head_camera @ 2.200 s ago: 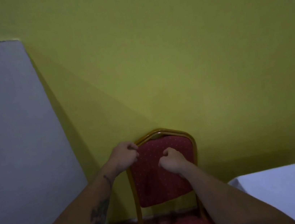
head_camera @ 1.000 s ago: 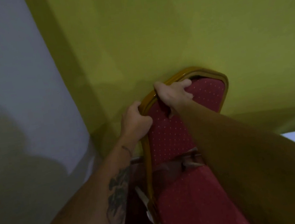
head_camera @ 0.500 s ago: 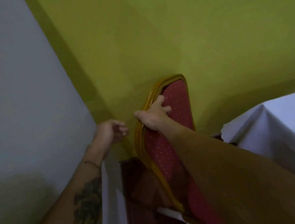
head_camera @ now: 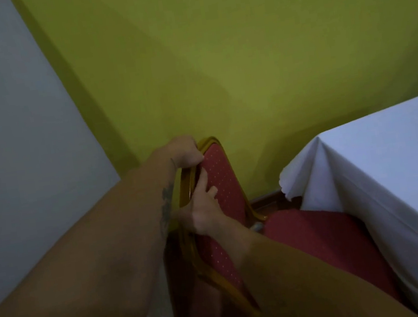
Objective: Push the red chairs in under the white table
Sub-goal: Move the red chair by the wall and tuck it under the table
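The white table [head_camera: 380, 161], draped in cloth, fills the right side, and the red chair [head_camera: 223, 191] stands just beside it with its seat facing the table and partly tucked under the cloth edge. The step in hand looks like the push itself; next it needs a steady shove rightward. The left hand [head_camera: 182, 151] is clenched over the backrest top, having been loose half a second ago; the right hand [head_camera: 204, 207] grips the gold frame lower down

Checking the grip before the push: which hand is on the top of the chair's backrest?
The left hand, on the tattooed arm, curls over the top of the red chair's gold frame. The right hand sits lower, on the backrest's side.
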